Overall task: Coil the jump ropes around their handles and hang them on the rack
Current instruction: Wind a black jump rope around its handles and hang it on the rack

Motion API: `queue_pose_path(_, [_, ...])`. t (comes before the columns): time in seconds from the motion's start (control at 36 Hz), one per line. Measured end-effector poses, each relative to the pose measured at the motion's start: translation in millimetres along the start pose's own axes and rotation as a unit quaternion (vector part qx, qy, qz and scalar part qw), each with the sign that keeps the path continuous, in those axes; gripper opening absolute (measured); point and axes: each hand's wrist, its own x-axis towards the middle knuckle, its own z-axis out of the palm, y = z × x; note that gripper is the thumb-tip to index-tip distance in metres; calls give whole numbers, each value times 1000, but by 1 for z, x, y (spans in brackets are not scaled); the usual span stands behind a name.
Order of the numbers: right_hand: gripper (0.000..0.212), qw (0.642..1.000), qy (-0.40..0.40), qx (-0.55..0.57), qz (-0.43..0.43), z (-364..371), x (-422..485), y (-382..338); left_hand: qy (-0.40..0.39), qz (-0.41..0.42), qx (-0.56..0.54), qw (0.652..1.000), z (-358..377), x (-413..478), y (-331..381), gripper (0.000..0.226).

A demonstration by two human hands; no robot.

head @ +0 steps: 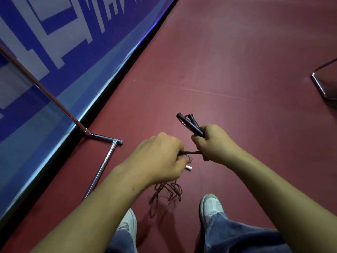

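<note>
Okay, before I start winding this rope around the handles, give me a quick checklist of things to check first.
1. Both black handles together in the right hand: ok.
2. Left hand pinches the rope, stretched tight between hands: ok.
3. Slack below hangs free of knots: not ok, bunched in tangled loops.
4. Slack clear of the shoes: cannot tell.
5. Rack nearby: ok, its base stands at the left.

Matt black handles [191, 126], thin cord rope [167, 190], shiny chrome rack [102, 167], matt floor [237, 61].
</note>
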Motion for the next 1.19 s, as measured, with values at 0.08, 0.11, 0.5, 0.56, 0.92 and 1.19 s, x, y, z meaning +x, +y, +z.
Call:
queue_pose_path(0.08, [24,994,-9,-98,-40,5,1,0,15,4,14,1000,-4,2,-8,26])
queue_pose_path(0.11, [26,992,-15,-118,-48,7,1,0,23,12,13,1000,-4,3,-11,24])
queue_pose_path(0.5, [73,987,-137,-46,-76,2,-13,-14,122,190,-43,973,-5,3,-29,14])
queue_pose_path(0.56, [77,983,-159,-54,-80,6,-19,-17,137,192,-33,971,-9,3,-29,16])
queue_pose_path(0.92, [51,934,-302,-59,-180,5,-51,-38,-68,13,-358,931,-43,-5,-46,16])
queue_pose_path(1.19, [20,967,-115,3,-229,4,-51,-46,-61,-37,-567,821,-10,-8,-64,9])
